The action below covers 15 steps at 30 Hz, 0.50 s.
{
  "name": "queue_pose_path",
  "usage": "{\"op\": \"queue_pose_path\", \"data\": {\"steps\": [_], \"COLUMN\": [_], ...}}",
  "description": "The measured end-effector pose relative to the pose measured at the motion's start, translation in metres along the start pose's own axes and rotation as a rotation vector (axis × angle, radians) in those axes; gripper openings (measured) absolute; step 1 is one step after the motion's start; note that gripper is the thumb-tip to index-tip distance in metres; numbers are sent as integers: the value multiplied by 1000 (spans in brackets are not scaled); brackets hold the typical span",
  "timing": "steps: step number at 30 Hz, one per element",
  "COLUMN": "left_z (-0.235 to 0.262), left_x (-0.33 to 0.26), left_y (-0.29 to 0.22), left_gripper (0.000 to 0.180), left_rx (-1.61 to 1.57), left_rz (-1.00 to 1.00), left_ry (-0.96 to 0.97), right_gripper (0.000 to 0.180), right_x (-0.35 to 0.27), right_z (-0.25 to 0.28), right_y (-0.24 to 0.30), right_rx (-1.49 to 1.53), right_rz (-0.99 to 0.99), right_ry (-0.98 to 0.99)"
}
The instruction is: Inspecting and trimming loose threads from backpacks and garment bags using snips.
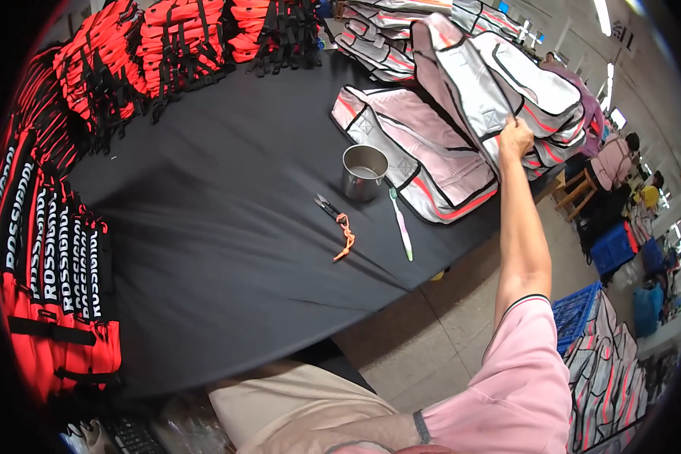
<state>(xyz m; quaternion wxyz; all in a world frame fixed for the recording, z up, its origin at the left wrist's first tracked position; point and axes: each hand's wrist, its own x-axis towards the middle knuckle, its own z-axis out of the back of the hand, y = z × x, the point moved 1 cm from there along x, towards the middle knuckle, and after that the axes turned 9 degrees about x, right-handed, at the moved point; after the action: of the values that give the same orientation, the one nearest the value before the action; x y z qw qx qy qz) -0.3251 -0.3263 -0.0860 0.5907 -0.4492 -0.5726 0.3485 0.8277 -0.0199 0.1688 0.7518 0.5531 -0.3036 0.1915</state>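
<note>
My right hand reaches far out to the right, its fingers closed on the black-bound edge of a silver-grey fabric panel. The panel is raised and tilted above a pile of similar pieces with pink-red trim. Just left of it, another silver-and-pink fabric panel lies spread on the table. Nearby stand a metal cup and, beside it, a toothbrush with a pale handle. Small thread snips with a knotted orange cord lie to the cup's left. My left hand is out of sight.
A black-covered table fills the middle. Bundles of red-orange goods with black straps line its far edge, and red-and-black pieces stack at left. Right, on the floor, is a blue crate beside more grey fabric. People sit farther back.
</note>
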Motion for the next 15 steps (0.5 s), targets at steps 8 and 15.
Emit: {"op": "queue_pose_path", "data": {"steps": [8,15], "left_z": [-103,-266], "left_x": [79,224], "left_y": [19,-27], "left_gripper": [25,33], "left_rx": [509,822], "left_rz": [680,267], "left_ry": [-799,-282], "right_gripper": [30,30], "right_x": [34,51], "right_z": [66,67], "right_y": [93,162], "right_rx": [69,763], "right_rz": [-17,95], "right_ry": [-89,-37]}}
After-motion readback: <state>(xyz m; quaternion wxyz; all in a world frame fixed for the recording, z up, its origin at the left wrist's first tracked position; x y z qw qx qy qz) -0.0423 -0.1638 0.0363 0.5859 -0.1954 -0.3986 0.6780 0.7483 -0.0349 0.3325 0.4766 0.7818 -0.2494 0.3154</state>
